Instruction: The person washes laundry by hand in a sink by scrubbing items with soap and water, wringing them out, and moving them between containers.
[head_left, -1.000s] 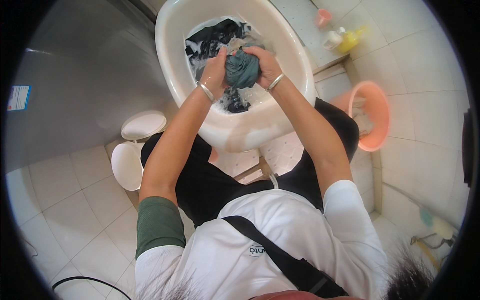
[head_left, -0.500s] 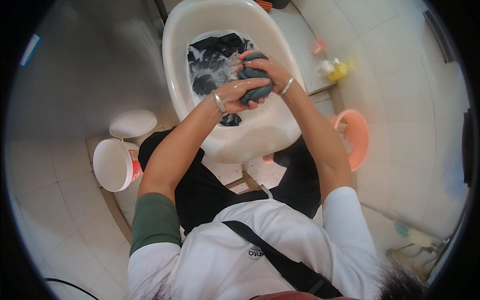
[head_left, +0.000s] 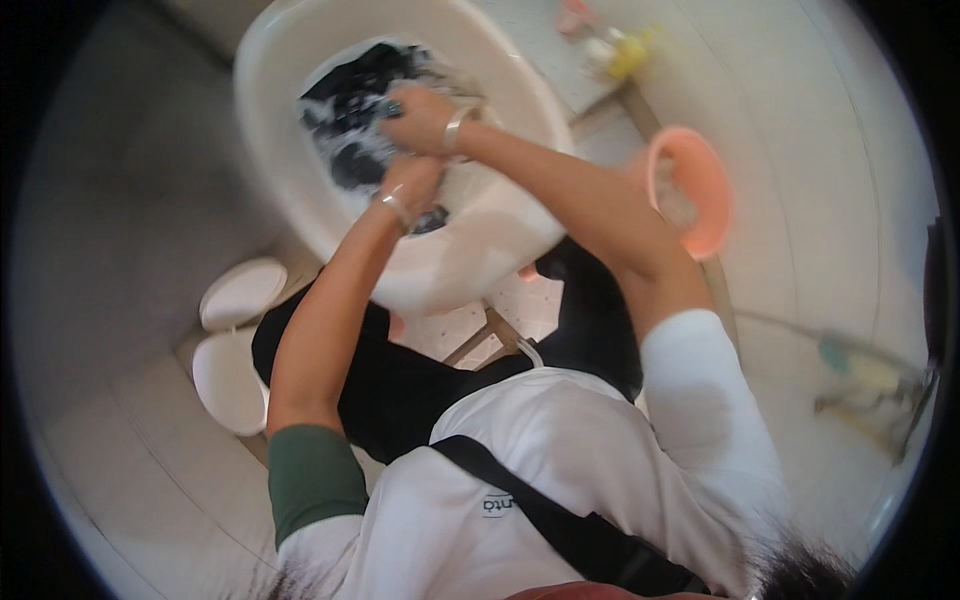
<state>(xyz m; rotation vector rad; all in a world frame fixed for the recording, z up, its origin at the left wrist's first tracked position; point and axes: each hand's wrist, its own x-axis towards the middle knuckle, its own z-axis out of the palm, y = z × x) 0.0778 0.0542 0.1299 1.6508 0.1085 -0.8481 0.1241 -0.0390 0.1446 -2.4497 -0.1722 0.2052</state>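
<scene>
Over a large white tub, my right hand is closed round a wet grey-green cloth, a bit of which pokes out beside its thumb. Just below and nearer to me, my left hand is curled in on the same cloth; motion blur smears its fingers. Most of the cloth is hidden inside the two hands. Beneath and beyond them, dark wet clothes lie in sudsy water. A silvery bracelet circles each wrist.
Right of the tub stands a pink bucket with something pale inside. Farther back are a yellow bottle and a small pink cup. At left are an open white bucket and a white round lid.
My hands have come lower over the tub and closed tighter; the cloth, widely visible before, is now mostly covered. The whole view has turned, so the tub appears farther left.
</scene>
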